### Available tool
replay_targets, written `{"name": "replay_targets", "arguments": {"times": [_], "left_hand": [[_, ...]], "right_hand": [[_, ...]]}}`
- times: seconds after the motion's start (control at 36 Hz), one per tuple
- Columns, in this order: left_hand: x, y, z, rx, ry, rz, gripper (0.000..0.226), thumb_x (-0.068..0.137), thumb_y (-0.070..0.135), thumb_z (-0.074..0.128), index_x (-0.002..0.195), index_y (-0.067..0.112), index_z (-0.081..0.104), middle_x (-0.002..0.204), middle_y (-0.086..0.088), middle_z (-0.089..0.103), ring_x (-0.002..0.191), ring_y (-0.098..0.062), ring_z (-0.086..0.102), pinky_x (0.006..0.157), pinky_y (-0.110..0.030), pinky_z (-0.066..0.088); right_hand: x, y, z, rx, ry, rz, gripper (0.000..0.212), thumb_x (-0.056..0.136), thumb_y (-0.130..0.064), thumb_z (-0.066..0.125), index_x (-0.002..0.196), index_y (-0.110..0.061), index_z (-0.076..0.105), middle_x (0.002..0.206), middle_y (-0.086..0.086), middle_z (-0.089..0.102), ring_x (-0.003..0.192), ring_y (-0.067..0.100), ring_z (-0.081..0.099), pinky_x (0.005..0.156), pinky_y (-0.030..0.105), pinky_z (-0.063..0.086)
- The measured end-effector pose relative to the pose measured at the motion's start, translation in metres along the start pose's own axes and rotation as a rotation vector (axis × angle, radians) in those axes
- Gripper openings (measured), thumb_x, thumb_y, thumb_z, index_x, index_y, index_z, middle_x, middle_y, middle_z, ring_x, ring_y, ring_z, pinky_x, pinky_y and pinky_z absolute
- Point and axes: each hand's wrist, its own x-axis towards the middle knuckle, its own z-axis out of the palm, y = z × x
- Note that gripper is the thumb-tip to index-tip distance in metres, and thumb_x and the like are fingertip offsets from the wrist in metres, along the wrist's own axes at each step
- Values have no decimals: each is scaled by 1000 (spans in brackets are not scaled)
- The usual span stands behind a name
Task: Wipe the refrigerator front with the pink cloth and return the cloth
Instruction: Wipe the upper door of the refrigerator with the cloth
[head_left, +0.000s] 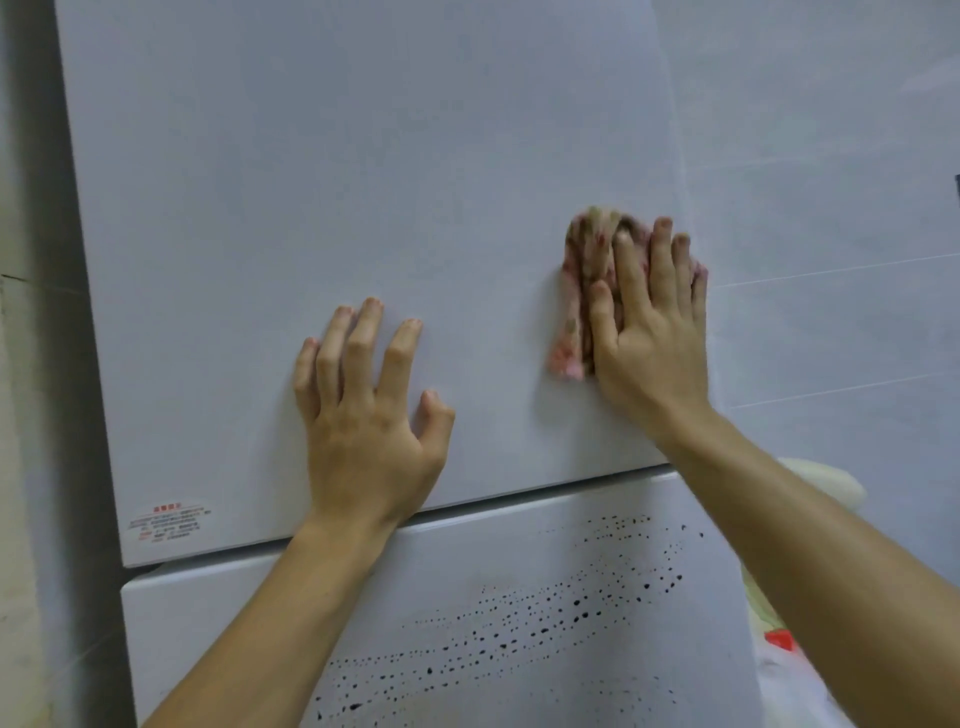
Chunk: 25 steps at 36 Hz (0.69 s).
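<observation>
Head view, single frame.

Your left hand (363, 410) is on the upper refrigerator door (363, 156). The fingers are spread wide and arched, the fingertips and thumb tip touch the white panel, and nothing is held. The wrist crosses the seam between this door and the lower door (249, 623).

Your right hand (649, 332) is to the right of the left hand and somewhat higher, near the door's right edge. Its fingers are straight and close together, flat against the pink cloth (584, 270), pressing it onto the panel. The thumb lies along the cloth's middle. This is a flat press with no curl round the fabric.

The cloth is bunched and patterned pink and tan. It shows above the index fingertip, to the left of the thumb, and as a pink corner hanging beside the heel of the palm. A sliver also shows at the little-finger side. Its upper edge is blurred.

Below and left of your left hand, in the upper door's bottom corner, is a sticker (169, 522) with red print too small to read.

Under both forearms, the lower door carries a band of black specks (519, 623).

To the right of your right hand is a tiled wall (831, 208). Beneath the right forearm are a pale rounded object (836, 486) and a small red item (779, 638); I cannot tell what either one is.
</observation>
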Motion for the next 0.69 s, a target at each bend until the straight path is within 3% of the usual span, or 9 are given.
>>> {"name": "replay_targets", "arguments": {"times": [0.17,0.28,0.36,0.44,0.56,0.69], "left_hand": [[-4,-4,-1,-39,-19,-1,57,92,28,54,147,14,55,161,-14,42,153,-35,31,129,-50,14],[-11,-11,0,-52,-46,40,59,98,31,47,155,14,48,168,-12,33,158,-32,24,132,-48,8],[-12,-10,1,-56,-52,25,60,98,30,47,155,14,48,168,-12,33,158,-32,24,132,-49,9],[-12,-9,0,-71,-59,15,60,97,31,47,155,14,48,168,-12,33,158,-32,24,132,-49,9],[-9,-12,-5,-113,-94,17,59,97,32,46,154,16,48,168,-10,32,159,-30,22,132,-44,5],[-6,-26,-16,-78,-96,41,57,97,29,44,151,15,50,167,-9,36,157,-29,26,131,-45,6]], "right_hand": [[19,5,-1,24,17,28,65,107,-49,24,166,-20,24,175,12,8,162,28,4,132,41,4],[-32,25,-2,72,-11,116,68,106,-48,21,167,-17,17,175,12,5,162,26,3,132,37,8],[-86,40,-6,-1,-38,80,60,112,-38,22,167,-16,15,175,13,9,161,31,10,128,44,18],[-113,42,-11,98,-71,235,65,110,-47,24,167,-18,15,175,2,5,156,25,18,124,36,15],[-99,32,-11,126,-66,280,70,106,-49,24,167,-19,12,176,4,5,157,24,16,125,37,13],[-31,7,-5,107,5,264,71,106,-49,23,167,-14,15,174,15,10,159,32,14,128,48,17]]}}
